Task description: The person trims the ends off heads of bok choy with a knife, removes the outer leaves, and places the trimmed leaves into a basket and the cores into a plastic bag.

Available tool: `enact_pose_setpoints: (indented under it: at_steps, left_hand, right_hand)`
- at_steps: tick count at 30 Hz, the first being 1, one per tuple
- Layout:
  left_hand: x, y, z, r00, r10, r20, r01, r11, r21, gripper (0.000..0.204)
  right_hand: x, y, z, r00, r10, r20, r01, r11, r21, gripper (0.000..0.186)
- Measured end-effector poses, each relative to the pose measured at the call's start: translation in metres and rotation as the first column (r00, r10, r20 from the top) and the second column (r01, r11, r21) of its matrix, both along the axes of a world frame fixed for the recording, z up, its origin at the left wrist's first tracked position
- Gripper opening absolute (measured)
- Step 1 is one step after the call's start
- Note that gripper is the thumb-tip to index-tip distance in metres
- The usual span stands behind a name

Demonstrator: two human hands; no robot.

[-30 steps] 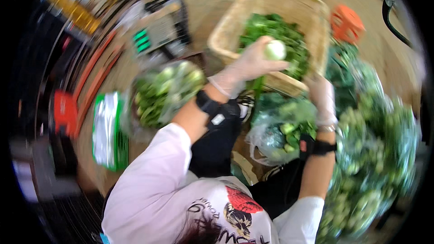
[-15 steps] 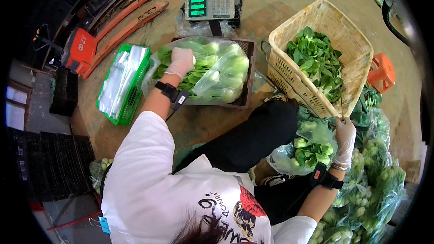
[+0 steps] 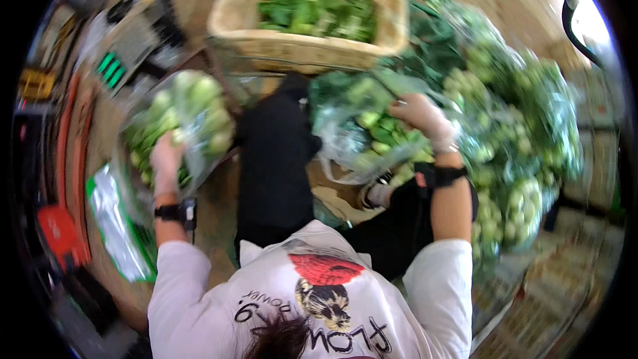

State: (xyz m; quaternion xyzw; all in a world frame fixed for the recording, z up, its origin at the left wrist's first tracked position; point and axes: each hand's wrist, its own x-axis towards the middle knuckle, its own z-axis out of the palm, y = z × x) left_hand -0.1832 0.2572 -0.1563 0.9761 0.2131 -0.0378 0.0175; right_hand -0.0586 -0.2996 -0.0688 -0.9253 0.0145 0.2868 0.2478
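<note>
My left hand (image 3: 167,159), in a thin pale glove, reaches into a clear plastic bag of bok choy (image 3: 203,96) at the left. Its fingers are closed, with a pale bok choy stem end (image 3: 177,135) showing at the fingertips. My right hand (image 3: 425,118), also gloved, is closed on a thin dark blade-like tool (image 3: 385,86); blur hides its exact kind. Below that hand lies an open clear bag (image 3: 349,153) with more bok choy (image 3: 391,131) in it.
A cream plastic crate (image 3: 306,50) holding loose greens stands ahead. Filled bags of greens (image 3: 525,133) are heaped at the right. At the left are a weighing scale (image 3: 123,53), flat plastic bags (image 3: 116,223) in a green basket and an orange-red pallet jack (image 3: 63,233).
The view has swung right, so the crate and scale appear farther left. My right hand has moved from the crate's near corner to above the open bag. My left hand stays at the bagged bok choy.
</note>
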Motion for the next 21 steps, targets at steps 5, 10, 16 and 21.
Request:
enact_pose_setpoints:
  at_steps: [5,10,16,21]
  left_hand:
    - [0.027,0.005,-0.026,0.980,-0.115,0.164,0.110,0.993,0.042,0.056]
    - [0.014,0.049,-0.034,0.997,-0.005,0.071,0.038,0.885,-0.464,0.057]
    - [0.047,-0.013,0.099,0.948,-0.065,-0.312,-0.036,0.951,-0.306,0.029]
    - [0.058,-0.246,0.228,0.716,-0.667,0.206,0.471,0.244,-0.848,0.022]
  right_hand:
    - [-0.026,-0.034,-0.142,0.996,0.079,-0.031,-0.085,0.957,-0.276,0.026]
    - [-0.040,-0.056,-0.162,0.980,-0.103,0.171,0.144,0.959,-0.246,0.022]
    - [0.010,-0.052,-0.050,0.922,0.016,0.386,0.062,0.980,-0.189,0.040]
    - [0.004,-0.074,0.025,0.928,0.141,0.345,-0.026,0.948,-0.318,0.049]
